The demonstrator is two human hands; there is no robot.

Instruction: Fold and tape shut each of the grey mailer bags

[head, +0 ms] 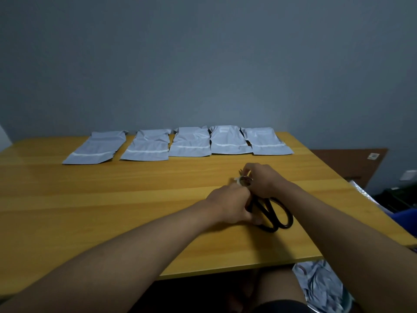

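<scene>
We clench our left hand (232,205) on black scissors (274,214) while our right hand (262,180), just beyond, pinches a tape roll (244,180); no writing legible.

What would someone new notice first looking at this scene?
Probably the two hands meeting right of centre on the yellow wooden table: the left hand has its grip on big black scissors, and the right hand pinches a small roll of tape. Next, the five grey mailer bags lying flat in a row along the far edge.
</scene>
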